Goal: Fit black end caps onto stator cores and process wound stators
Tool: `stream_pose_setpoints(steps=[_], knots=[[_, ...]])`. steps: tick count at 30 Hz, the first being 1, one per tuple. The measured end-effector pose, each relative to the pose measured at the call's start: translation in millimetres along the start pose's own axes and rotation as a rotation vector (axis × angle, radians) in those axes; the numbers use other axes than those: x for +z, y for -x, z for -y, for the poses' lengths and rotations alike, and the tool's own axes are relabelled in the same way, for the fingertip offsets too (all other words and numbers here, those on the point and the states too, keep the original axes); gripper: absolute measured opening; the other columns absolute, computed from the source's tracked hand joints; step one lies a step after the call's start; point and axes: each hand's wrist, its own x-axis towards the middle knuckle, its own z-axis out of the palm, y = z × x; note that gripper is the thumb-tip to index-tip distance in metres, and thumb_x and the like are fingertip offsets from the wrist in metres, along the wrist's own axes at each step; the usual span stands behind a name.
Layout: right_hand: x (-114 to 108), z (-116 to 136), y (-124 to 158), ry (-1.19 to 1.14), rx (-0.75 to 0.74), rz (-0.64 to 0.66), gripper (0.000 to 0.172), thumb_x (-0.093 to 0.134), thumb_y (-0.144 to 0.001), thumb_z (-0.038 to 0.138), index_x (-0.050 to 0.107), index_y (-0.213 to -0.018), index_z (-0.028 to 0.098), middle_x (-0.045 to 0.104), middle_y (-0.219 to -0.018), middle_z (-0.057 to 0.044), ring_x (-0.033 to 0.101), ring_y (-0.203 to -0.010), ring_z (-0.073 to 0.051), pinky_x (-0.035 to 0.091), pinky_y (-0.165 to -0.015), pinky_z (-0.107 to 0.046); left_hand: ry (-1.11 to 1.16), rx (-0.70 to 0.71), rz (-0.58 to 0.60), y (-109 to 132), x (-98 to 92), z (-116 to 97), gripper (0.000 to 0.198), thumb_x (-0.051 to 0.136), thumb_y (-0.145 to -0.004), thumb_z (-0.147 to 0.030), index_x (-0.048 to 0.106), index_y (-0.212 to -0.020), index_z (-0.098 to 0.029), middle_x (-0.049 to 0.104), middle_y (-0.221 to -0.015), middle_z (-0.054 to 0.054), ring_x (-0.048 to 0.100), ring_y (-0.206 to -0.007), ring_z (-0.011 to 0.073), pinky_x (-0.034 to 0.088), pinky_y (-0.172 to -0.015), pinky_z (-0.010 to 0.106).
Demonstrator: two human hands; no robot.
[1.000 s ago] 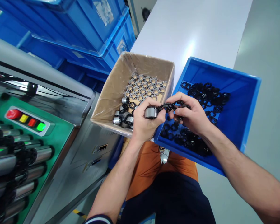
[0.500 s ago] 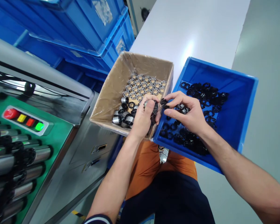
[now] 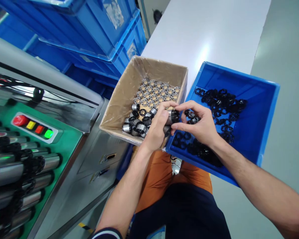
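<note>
Black ring (image 3: 175, 116), pinched by the right hand (image 3: 203, 127), meets the steel sleeve (image 3: 169, 115) the left hand (image 3: 155, 130) grips; keep them square.

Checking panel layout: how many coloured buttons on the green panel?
4, in one row on the green panel at left: red button, yellow button, orange-red button, green button. Others may be out of frame.

The sleeve (image 3: 171, 117) is bright polished metal; rings (image 3: 219, 99) of matt black plastic; tray (image 3: 266, 126) smooth, slightly glossy blue plastic; box (image 3: 119, 99) matt brown cardboard lined with crinkled clear film; tabletop (image 3: 209, 30) glossy white; rollers (image 3: 15, 169) shiny steel; orange cloth (image 3: 159, 172) matt
</note>
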Motion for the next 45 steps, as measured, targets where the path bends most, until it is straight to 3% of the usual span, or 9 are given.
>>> stream_pose_setpoints(steps=[11, 18, 23, 25, 29, 32, 35, 41, 45], knots=[[-6.2, 3.3, 0.2, 0.025, -0.083, 0.029, 0.043, 0.118, -0.075, 0.052, 0.094, -0.102, 0.028, 0.078, -0.097, -0.002, 0.064, -0.078, -0.019, 0.061, -0.078, -0.039, -0.088, 0.075, 0.128, -1.8, -2.2, -2.0, 0.052, 0.079, -0.11, -0.069, 0.07, -0.141, -0.028, 0.076, -0.105, 0.004, 0.06, -0.067, 0.0163, 0.051, -0.067, 0.032], [-26.2, 7.3, -15.1, -0.08, 0.32, -0.103, 0.036, 0.1, -0.089, 0.038, 0.083, -0.118, 0.026, 0.08, -0.087, 0.002, 0.061, -0.061, -0.014, 0.031, -0.046, -0.025, -0.823, 0.097, -0.119, 7.4, -65.7, -32.1, 0.023, 0.077, -0.107, -0.042, 0.069, -0.121, -0.026, 0.074, -0.102, 0.004, 0.064, -0.084, 0.0236, 0.045, -0.081, 0.035], [-25.0, 7.9, -13.1, -0.097, 0.44, -0.108, 0.043, 0.101, -0.088, 0.044, 0.062, -0.089, 0.025, 0.083, -0.081, -0.001, 0.05, -0.044, -0.008, 0.03, -0.042, -0.025, -0.976, -0.054, 0.203, 9.4, -86.5, -34.2, 0.032, 0.087, -0.099, -0.048, 0.079, -0.12, -0.025, 0.076, -0.094, 0.004, 0.064, -0.077, 0.0252, 0.045, -0.076, 0.036], [-25.2, 5.2, -11.4, -0.022, 0.396, -0.05, 0.043, 0.105, -0.085, 0.045, 0.068, -0.086, 0.023, 0.079, -0.074, 0.001, 0.054, -0.046, -0.01, 0.039, -0.047, -0.027, -0.905, -0.062, 0.162, 5.8, -84.2, -31.1, 0.051, 0.1, -0.089, -0.054, 0.084, -0.127, -0.025, 0.076, -0.098, 0.004, 0.06, -0.071, 0.0204, 0.045, -0.072, 0.034], [-24.5, -0.6, -10.8, 0.021, 0.296, 0.013, 0.043, 0.111, -0.08, 0.041, 0.082, -0.107, 0.023, 0.072, -0.07, 0.007, 0.06, -0.052, -0.013, 0.041, -0.05, -0.027, -0.344, -0.034, -0.227, -6.2, -64.5, -23.4, 0.062, 0.101, -0.085, -0.049, 0.077, -0.138, -0.028, 0.062, -0.094, -0.003, 0.057, -0.07, 0.014, 0.049, -0.067, 0.029], [-19.9, -1.4, -10.8, -0.035, 0.316, 0.057, 0.044, 0.109, -0.082, 0.039, 0.077, -0.109, 0.026, 0.068, -0.069, 0.01, 0.056, -0.052, -0.011, 0.035, -0.048, -0.025, 0.159, -0.159, -0.26, -16.4, -35.2, -17.5, 0.063, 0.097, -0.068, -0.022, 0.069, -0.124, -0.027, 0.062, -0.096, -0.005, 0.065, -0.08, 0.0119, 0.062, -0.076, 0.026], [-14.2, -0.4, -9.5, -0.127, 0.383, 0.149, 0.037, 0.099, -0.093, 0.047, 0.078, -0.115, 0.025, 0.068, -0.075, 0.007, 0.057, -0.061, -0.012, 0.036, -0.049, -0.022, 0.397, -0.284, -0.309, -23.7, -5.2, -12.0, 0.041, 0.09, -0.078, -0.021, 0.062, -0.109, -0.022, 0.069, -0.093, -0.003, 0.07, -0.08, 0.0098, 0.062, -0.074, 0.021], [-6.2, 3.7, -5.4, -0.179, 0.367, 0.227, 0.029, 0.087, -0.099, 0.04, 0.076, -0.121, 0.024, 0.068, -0.079, 0.006, 0.06, -0.065, -0.011, 0.038, -0.051, -0.02, 0.287, -0.262, -0.257, -13.4, 13.3, -1.0, 0.061, 0.071, -0.106, -0.083, 0.069, -0.121, -0.025, 0.054, -0.062, -0.008, 0.028, -0.038, 0.0079, 0.024, -0.037, 0.024], [-0.3, 4.3, -3.2, -0.165, 0.363, 0.171, 0.027, 0.084, -0.097, 0.037, 0.066, -0.114, 0.026, 0.068, -0.077, 0.008, 0.062, -0.059, -0.012, 0.039, -0.047, -0.02, 0.188, -0.166, -0.158, -1.5, 11.9, 2.2, 0.061, 0.069, -0.107, -0.08, 0.073, -0.137, -0.026, 0.049, -0.063, -0.008, 0.022, -0.043, 0.0088, 0.02, -0.039, 0.023]])
